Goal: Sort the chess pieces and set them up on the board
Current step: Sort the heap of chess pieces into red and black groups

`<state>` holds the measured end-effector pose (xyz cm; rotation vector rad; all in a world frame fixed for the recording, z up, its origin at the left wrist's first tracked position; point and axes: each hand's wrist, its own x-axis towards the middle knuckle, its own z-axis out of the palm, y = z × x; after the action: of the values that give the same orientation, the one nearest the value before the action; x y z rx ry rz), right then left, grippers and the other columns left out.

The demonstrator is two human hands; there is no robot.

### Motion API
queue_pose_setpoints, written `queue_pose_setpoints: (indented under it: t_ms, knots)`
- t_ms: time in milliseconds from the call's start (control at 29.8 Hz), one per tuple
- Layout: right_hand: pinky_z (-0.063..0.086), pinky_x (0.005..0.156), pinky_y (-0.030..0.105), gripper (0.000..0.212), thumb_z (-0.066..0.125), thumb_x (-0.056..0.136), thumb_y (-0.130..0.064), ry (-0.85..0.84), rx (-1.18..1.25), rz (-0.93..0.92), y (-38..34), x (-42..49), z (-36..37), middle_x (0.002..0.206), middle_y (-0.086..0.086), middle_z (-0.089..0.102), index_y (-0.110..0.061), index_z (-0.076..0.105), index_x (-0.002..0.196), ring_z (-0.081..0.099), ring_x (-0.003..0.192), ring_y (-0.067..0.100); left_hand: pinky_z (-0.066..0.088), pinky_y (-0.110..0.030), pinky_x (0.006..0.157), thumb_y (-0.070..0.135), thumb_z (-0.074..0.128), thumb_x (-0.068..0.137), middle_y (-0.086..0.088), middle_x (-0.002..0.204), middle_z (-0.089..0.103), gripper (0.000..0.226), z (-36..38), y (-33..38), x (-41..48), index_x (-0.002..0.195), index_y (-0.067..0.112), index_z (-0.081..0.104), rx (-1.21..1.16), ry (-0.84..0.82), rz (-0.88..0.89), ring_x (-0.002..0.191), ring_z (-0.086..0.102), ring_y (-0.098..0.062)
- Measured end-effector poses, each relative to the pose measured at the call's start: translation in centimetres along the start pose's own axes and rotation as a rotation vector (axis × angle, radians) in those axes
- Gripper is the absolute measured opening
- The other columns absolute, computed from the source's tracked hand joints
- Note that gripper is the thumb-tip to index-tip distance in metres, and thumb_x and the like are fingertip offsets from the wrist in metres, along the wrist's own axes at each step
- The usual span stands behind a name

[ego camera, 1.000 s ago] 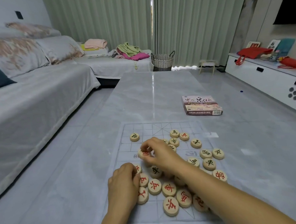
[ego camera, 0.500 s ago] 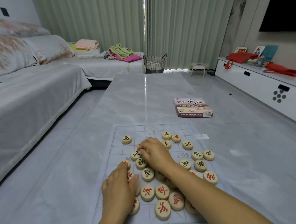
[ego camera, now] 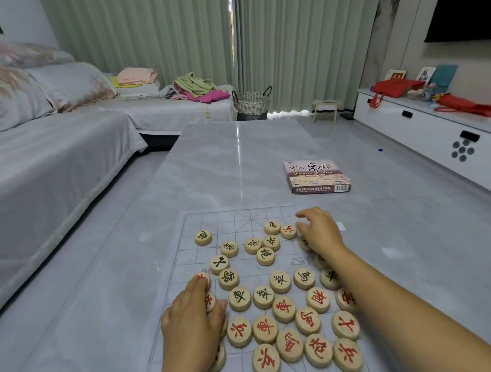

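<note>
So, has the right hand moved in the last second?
Yes. The right hand went rightward and away across the board, from its left-middle to its far right corner, nearer the box.

The right hand (ego camera: 322, 234) now lies at the far right of the board (ego camera: 229, 218), beside a red-marked piece (ego camera: 288, 231), no longer over the middle. The black-marked pieces (ego camera: 265, 256) it hid now show. The left hand (ego camera: 193, 322) now reaches 1 finger forward onto an edge piece (ego camera: 203, 279).
</note>
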<state>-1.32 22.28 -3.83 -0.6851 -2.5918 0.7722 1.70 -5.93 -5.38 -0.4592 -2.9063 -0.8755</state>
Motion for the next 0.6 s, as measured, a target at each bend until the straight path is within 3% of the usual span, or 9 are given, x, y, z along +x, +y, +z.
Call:
queue_pose_setpoints:
  t_ms: [134,201,369,503,537,604]
  knots:
    - [0.036,0.101,0.037,0.042,0.057,0.088,-0.03,-0.159,-0.136,-0.055,-1.2,0.3,1.0,0.133,0.005,0.051,-0.017,0.053,0.128,0.043,0.123,0.025,0.032,-0.033,0.107,0.044,0.048,0.089,0.01,0.144,0.04,0.052,0.1,-0.1,0.1,0.136,0.029,0.032,0.0,0.0,0.005,0.13,0.04,-0.013]
    - [0.038,0.099,0.037,0.04,0.055,0.089,-0.031,-0.148,-0.215,-0.075,-1.4,0.2,1.1,0.129,0.006,0.054,-0.017,0.054,0.126,0.047,0.118,0.026,0.032,-0.032,0.105,0.044,0.048,0.089,0.01,0.143,0.041,0.051,-0.2,0.1,0.2,0.135,0.029,0.033,-0.008,0.012,0.012,0.129,0.041,-0.013]
    - [0.039,0.098,0.034,0.042,0.057,0.087,-0.029,-0.085,-0.081,-0.087,-2.1,-1.8,0.4,0.129,0.004,0.054,-0.016,0.052,0.127,0.048,0.118,0.023,0.028,-0.032,0.108,0.044,0.045,0.09,0.011,0.15,0.03,0.054,-0.3,0.2,0.2,0.14,0.029,0.029,0.038,-0.018,0.035,0.136,0.031,-0.011]
    - [0.037,0.098,0.029,0.041,0.057,0.087,-0.031,-0.135,0.027,-0.23,-4.7,-5.4,-0.1,0.127,0.0,0.054,-0.019,0.051,0.126,0.046,0.118,0.018,0.022,-0.033,0.112,0.049,0.032,0.093,0.014,0.155,0.016,0.054,-0.1,0.5,0.2,0.144,0.031,0.023,0.158,-0.069,0.052,0.142,0.018,-0.009]
    - [0.037,0.1,0.028,0.041,0.057,0.088,-0.03,-0.181,0.044,-0.267,-5.5,-6.4,0.0,0.127,-0.001,0.054,-0.019,0.051,0.126,0.046,0.119,0.017,0.025,-0.034,0.11,0.051,0.028,0.093,0.013,0.154,0.021,0.053,0.0,0.5,0.1,0.142,0.031,0.029,0.181,-0.06,0.053,0.141,0.022,-0.01]
    - [0.038,0.103,0.03,0.04,0.055,0.089,-0.03,-0.258,0.063,-0.347,-7.2,-8.0,0.4,0.128,-0.002,0.054,-0.019,0.051,0.127,0.045,0.12,0.015,0.039,-0.042,0.098,0.054,0.022,0.083,0.005,0.14,0.049,0.061,-0.1,0.3,0.0,0.127,0.026,0.054,0.185,-0.028,0.038,0.127,0.047,-0.02]
